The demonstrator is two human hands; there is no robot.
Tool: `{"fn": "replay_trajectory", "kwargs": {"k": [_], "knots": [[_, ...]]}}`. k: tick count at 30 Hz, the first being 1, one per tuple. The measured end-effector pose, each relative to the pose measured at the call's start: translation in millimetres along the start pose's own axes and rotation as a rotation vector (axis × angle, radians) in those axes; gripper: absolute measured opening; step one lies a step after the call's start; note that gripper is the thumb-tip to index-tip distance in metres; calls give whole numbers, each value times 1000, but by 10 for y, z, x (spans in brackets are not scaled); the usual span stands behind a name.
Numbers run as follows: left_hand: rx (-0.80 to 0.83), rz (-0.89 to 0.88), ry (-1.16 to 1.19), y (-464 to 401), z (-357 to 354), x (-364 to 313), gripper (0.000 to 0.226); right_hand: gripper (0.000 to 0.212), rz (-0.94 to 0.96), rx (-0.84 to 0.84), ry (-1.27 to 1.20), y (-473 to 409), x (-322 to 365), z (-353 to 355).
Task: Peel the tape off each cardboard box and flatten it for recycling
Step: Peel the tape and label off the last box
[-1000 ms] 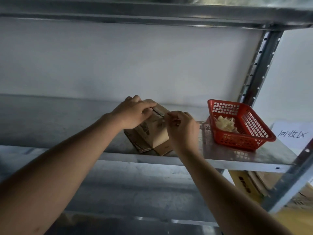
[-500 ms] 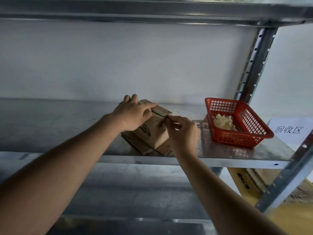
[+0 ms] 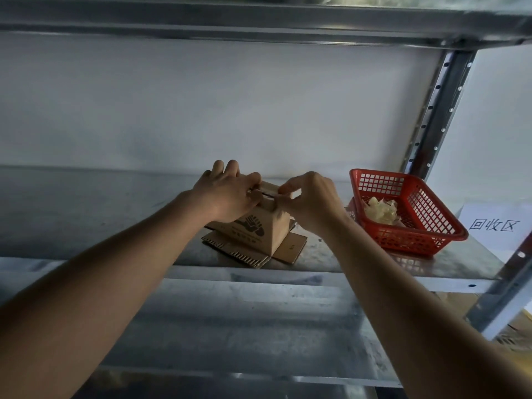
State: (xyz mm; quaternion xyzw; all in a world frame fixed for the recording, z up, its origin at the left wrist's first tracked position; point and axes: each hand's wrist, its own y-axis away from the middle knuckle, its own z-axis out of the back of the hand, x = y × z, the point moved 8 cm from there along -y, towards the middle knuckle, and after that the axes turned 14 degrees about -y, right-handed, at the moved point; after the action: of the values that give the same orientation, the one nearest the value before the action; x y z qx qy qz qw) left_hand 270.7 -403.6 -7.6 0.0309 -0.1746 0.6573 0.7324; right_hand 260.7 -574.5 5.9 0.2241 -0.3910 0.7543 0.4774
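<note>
My left hand is gripping the top of the small cardboard box on the shelf | box is feeling light, thin-walled, easily crushed, so I'm bracing by its top edges | my right hand is pinching at the top seam, tape itself too small to tell | red basket is sitting further right.

You are facing a galvanised metal shelf backed by a plain pale wall, with another metal shelf running overhead, well above your fingers, and a lower one beneath them. To the right of your fingers a perforated steel upright rises to the top shelf, and beyond it a white paper sign with printed characters hangs on the wall. The light is dim and cool, brighter toward the right.
</note>
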Motion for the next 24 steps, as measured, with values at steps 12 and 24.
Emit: {"fn": "replay_trajectory", "kwargs": {"k": [12,24], "knots": [[-30,-141,268,-91,-137,-103,25,20,-18,338,285,-324,269,36],[-21,-162,216,-100,-208,-115,41,15,101,451,359,-376,373,-43]]}}
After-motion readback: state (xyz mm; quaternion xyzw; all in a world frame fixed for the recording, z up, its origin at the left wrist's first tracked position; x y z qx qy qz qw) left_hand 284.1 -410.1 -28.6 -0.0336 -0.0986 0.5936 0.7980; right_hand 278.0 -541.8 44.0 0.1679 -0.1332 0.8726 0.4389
